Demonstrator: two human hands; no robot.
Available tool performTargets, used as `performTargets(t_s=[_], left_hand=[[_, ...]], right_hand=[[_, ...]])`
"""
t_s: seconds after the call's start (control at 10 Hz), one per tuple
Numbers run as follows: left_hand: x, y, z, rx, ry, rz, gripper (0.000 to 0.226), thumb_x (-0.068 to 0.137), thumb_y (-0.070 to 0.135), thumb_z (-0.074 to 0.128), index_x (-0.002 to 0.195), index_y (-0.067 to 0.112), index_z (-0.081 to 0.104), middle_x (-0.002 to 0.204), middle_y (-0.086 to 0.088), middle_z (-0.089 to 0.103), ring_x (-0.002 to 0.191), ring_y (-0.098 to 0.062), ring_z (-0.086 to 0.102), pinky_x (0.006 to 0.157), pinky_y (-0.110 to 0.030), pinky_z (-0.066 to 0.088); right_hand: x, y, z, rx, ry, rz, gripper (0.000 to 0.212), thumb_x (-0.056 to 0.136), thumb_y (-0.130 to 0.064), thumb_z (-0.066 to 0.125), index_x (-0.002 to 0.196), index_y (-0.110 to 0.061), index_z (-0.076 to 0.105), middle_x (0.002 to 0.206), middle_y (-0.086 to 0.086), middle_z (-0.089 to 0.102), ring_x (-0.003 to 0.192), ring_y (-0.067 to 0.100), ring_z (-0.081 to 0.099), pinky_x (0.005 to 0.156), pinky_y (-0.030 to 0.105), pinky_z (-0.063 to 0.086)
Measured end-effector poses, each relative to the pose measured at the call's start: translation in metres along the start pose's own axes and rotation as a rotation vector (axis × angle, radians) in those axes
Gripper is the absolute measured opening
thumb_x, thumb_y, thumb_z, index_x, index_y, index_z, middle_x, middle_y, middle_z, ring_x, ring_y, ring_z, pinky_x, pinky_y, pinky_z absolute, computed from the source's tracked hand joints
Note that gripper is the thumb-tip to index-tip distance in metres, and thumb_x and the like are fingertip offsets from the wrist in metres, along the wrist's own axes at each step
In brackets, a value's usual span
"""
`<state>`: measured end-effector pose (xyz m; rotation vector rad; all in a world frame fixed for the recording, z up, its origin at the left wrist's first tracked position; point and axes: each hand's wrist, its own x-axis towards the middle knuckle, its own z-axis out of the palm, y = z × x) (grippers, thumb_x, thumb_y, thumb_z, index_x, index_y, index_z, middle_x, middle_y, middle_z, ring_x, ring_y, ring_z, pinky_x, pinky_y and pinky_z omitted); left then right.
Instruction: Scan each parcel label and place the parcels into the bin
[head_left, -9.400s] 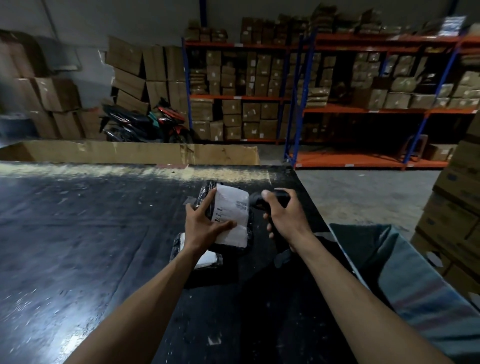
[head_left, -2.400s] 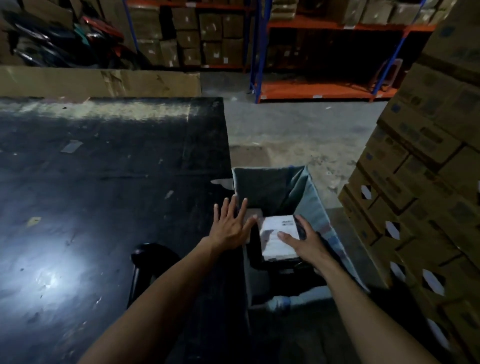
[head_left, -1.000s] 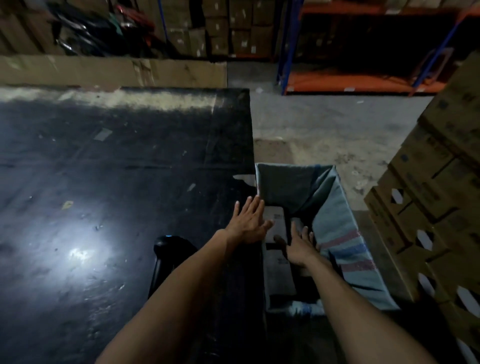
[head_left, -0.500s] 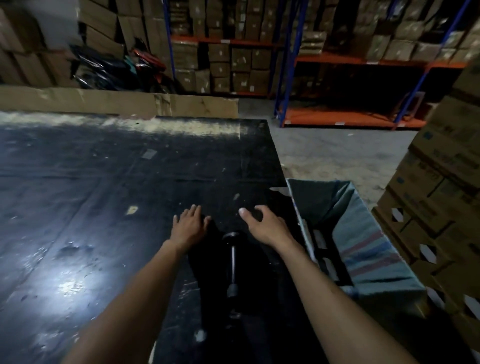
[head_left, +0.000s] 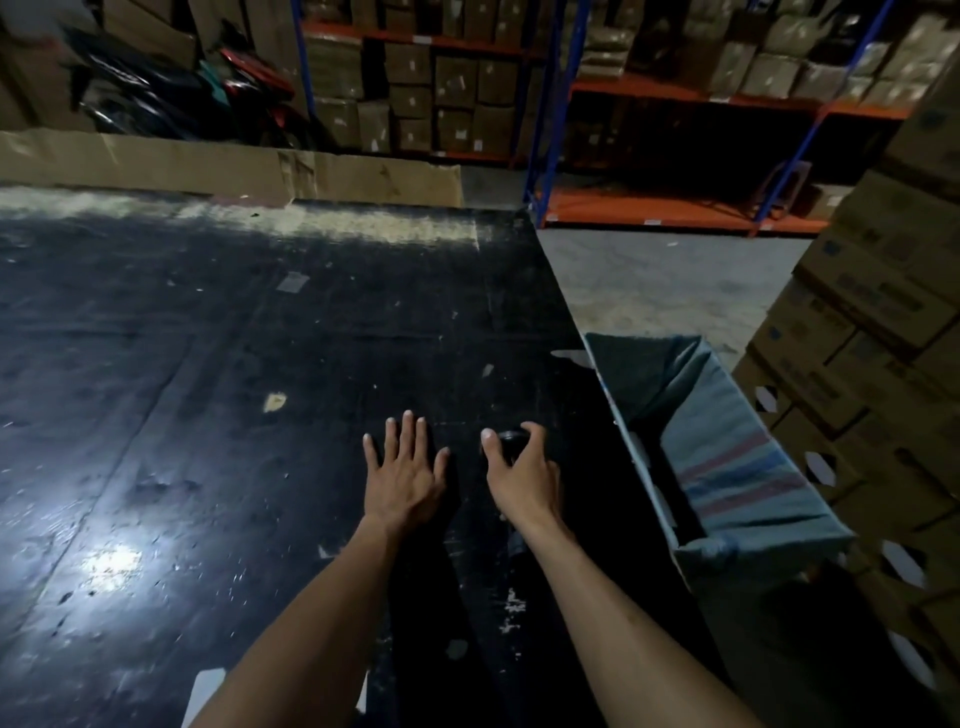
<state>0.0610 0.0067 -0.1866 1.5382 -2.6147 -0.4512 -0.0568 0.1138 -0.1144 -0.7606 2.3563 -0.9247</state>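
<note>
Two forearms outstretched over table (head_left: 208, 364): left hand (head_left: 402, 480) flat, fingers spread; right hand (head_left: 522, 475) curled around scanner (head_left: 508, 439).

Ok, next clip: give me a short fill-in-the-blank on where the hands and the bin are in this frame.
1. The left hand lies flat with fingers spread on the black ____.
2. The right hand curls its fingers round the dark ____.
3. The grey bin stands off the table's ____ edge.
4. Stacked cardboard ____ stand to the right of the bin.

Missing words: table; scanner; right; boxes
</note>
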Motion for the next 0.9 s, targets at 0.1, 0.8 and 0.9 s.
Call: performTargets(t_s=[0.1, 0.8, 0.9], left_hand=[[0.001, -0.001, 0.003, -0.006, 0.012, 0.006, 0.070, 0.102, 0.055, 0.008, 0.160, 0.017, -0.001, 0.168, -0.002, -0.011, 0.154, -0.023, -0.016, 0.122, -0.054, -0.012], [0.007, -0.001, 0.007, 0.019, 0.062, -0.024, 0.070, 0.102, 0.056, 0.008, 0.160, 0.019, -0.001, 0.165, 0.004, -0.017, 0.151, -0.016, -0.020, 0.124, -0.051, -0.010], [0.006, 0.002, 0.008, 0.034, 0.079, -0.014, 0.069, 0.102, 0.056, 0.008, 0.160, 0.019, 0.001, 0.166, 0.004, -0.015, 0.152, -0.017, -0.019, 0.124, -0.051, -0.008]], right_hand=[[0.031, -0.005, -0.020, -0.020, 0.018, -0.024, 0.067, 0.093, -0.072, 0.046, 0.144, -0.029, 0.034, 0.120, 0.015, 0.064, 0.102, 0.038, 0.069, 0.087, 0.049, 0.059], [0.175, 0.003, -0.058, -0.106, 0.084, -0.027, 0.084, 0.093, -0.070, 0.042, 0.153, -0.014, 0.024, 0.139, 0.022, 0.057, 0.116, 0.043, 0.064, 0.096, 0.055, 0.054], [0.164, 0.009, -0.061, -0.159, 0.100, -0.008, 0.092, 0.095, -0.071, 0.041, 0.161, -0.015, 0.010, 0.145, 0.024, 0.054, 0.130, 0.044, 0.055, 0.104, 0.051, 0.048]])
